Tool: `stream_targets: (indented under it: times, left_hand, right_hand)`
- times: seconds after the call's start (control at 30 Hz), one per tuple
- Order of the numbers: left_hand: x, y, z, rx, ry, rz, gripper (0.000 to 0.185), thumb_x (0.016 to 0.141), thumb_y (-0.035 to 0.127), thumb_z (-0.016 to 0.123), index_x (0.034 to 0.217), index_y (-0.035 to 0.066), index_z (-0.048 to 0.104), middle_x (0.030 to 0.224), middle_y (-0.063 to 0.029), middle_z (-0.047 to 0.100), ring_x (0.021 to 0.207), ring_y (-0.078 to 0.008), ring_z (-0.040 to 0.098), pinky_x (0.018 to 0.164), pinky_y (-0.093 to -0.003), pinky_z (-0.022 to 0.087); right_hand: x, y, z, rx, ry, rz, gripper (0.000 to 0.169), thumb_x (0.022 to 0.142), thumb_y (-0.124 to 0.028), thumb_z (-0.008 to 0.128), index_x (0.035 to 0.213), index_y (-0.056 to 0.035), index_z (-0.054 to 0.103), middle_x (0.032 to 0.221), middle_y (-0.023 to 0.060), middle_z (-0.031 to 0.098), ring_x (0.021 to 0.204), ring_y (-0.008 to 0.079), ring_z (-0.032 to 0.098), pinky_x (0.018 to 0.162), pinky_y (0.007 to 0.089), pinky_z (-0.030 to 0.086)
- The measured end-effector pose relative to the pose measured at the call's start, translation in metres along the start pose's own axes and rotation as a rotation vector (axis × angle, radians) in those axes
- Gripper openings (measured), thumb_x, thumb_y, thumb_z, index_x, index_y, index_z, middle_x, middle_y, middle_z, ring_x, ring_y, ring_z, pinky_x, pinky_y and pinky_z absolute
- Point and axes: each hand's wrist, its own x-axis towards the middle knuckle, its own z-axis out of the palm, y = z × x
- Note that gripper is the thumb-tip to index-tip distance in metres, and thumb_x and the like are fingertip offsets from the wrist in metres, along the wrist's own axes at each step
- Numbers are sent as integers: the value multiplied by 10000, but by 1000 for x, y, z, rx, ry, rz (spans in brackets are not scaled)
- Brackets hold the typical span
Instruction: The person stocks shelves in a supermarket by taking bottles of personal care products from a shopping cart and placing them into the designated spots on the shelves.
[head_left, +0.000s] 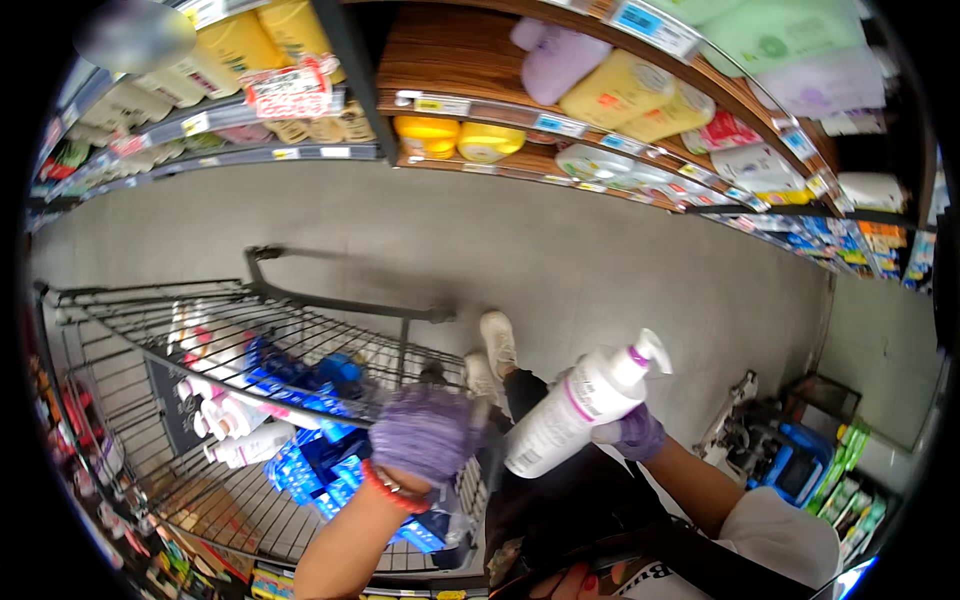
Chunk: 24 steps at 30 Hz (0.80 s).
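Observation:
In my right hand (637, 433), gloved in purple, is a white pump bottle (574, 412) with a purple collar and band. It tilts, pump up to the right, in front of my dark clothing. My left hand (426, 433), in a purple knitted glove with a red bracelet at the wrist, grips the near end of a black wire shopping cart (307, 401); its fingertips are hidden. Blue packages (330, 472) lie in the cart beneath that hand. Farther left inside are more white bottles (255, 444) and white-and-pink packs (210, 341).
Shelves (450, 52) of bottles curve along the top, with yellow jugs (619, 84) and purple ones. Grey floor (420, 214) runs between shelves and cart. At right stand a blue-and-black device (795, 461) and green packages (844, 469). My white shoes (496, 341) are beside the cart.

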Motion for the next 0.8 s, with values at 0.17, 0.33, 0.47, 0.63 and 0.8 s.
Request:
stream_targets:
  times: [0.17,0.33,0.47,0.63,0.8]
  left_hand:
    - [2,-10,-9,24,122,-106,249,828,223,562,639,67,606,601,-126,572,588,-333,562,584,-433,448]
    - [6,-15,-16,113,74,-188,263,840,216,549,629,72,613,600,-129,577,576,-340,558,598,-442,449]
    - [-1,-23,-12,175,100,-221,285,856,219,536,627,62,601,607,-144,575,590,-359,551,600,-450,440]
    - [-1,-25,-14,196,90,-238,310,875,219,518,626,53,601,595,-163,559,592,-376,540,595,-454,427]
    - [-5,-37,-15,164,54,-285,315,888,228,490,650,51,596,628,-174,572,624,-390,546,609,-471,423]
  right_hand:
    - [2,20,-20,48,-84,-14,749,622,-168,866,1230,-62,441,1215,117,548,1153,233,536,997,403,435]
    - [-1,31,-27,222,-138,-191,705,637,-139,848,1214,-52,452,1186,109,569,1135,224,550,993,388,437]
    - [-25,28,-39,220,-33,-72,718,631,-169,855,1217,-50,458,1193,116,572,1132,225,554,992,384,437]
    - [-44,82,-80,41,40,-44,781,613,-265,872,1238,-50,456,1215,123,566,1140,234,550,985,386,443]
    - [-57,63,-60,147,97,-132,793,596,-264,881,1237,-48,468,1212,127,572,1122,232,563,963,385,461]
